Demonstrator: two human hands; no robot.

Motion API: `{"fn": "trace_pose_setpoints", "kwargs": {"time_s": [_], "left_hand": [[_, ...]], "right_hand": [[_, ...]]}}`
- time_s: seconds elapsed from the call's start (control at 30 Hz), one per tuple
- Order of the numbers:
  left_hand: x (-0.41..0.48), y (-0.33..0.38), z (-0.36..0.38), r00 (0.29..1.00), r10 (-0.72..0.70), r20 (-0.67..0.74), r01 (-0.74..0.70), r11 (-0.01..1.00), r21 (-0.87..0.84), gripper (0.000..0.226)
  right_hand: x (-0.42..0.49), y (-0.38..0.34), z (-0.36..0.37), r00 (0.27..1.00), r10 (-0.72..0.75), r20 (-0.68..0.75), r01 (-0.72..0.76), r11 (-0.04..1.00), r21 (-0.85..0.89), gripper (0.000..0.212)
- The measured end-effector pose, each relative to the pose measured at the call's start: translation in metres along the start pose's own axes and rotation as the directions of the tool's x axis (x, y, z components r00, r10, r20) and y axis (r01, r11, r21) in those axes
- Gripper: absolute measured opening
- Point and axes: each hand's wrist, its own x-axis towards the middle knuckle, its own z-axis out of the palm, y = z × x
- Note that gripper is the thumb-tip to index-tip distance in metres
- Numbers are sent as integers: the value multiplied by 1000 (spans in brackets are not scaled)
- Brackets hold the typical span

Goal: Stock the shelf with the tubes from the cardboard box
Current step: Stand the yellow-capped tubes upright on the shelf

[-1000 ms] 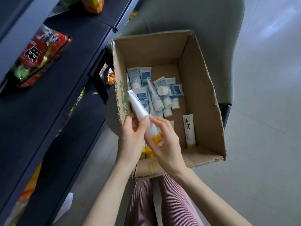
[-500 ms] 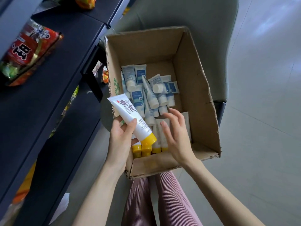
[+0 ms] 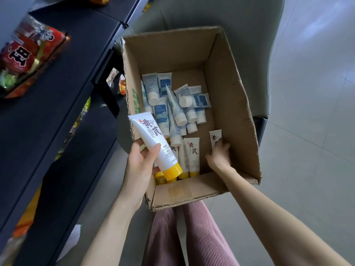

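Note:
An open cardboard box (image 3: 230, 96) sits in front of me on a grey chair. My left hand (image 3: 139, 166) grips a white tube with a yellow cap (image 3: 153, 143) over the box's left wall. My right hand (image 3: 219, 154) is down inside the box, its fingers closing round a white yellow-capped tube (image 3: 215, 138) lying near the right wall. More white tubes with yellow caps (image 3: 191, 156) lie at the near end. Several blue-and-white tubes (image 3: 172, 106) are piled at the far end. The dark shelf (image 3: 57, 104) stands to my left.
Red snack packets (image 3: 28, 54) lie on the upper shelf at far left, with more packets on the lower shelves (image 3: 84, 110). The grey chair back (image 3: 211, 12) rises behind the box. Pale tiled floor (image 3: 311, 131) spreads to the right. My striped trousers (image 3: 184, 235) show below.
My right hand let go of the tube and reached down into the box onto another yellow-capped tube. My left hand now holds the first tube alone, shifted left.

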Motion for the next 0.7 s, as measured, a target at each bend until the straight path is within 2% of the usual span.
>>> {"fn": "trace_pose_setpoints", "kwargs": {"time_s": [0.1,0.23,0.33,0.47,0.57,0.63,0.7], "left_hand": [[0,0,1,1000,4,13,-4,1000,3,42],[1,-1,-1,1000,11,28,-11,1000,9,41],[3,-2,-5,1000,11,23,-12,1000,19,40],[4,-3,-10,1000,16,9,-16,999,33,41],[4,-1,-12,1000,16,10,-16,1000,20,42],[3,0,-12,1000,13,13,-13,1000,5,43],[3,2,-10,1000,17,14,-16,1000,-15,46]], "right_hand": [[6,3,6,999,-29,-32,25,993,-118,69],[18,9,6,998,-6,65,12,997,-83,64],[22,11,8,993,46,108,-48,999,18,55],[26,9,3,997,36,75,-46,990,130,54],[28,4,-7,998,38,56,-55,941,333,52],[26,1,-13,994,40,105,-85,880,467,42],[20,0,-13,981,36,192,-130,854,504,35]]}}
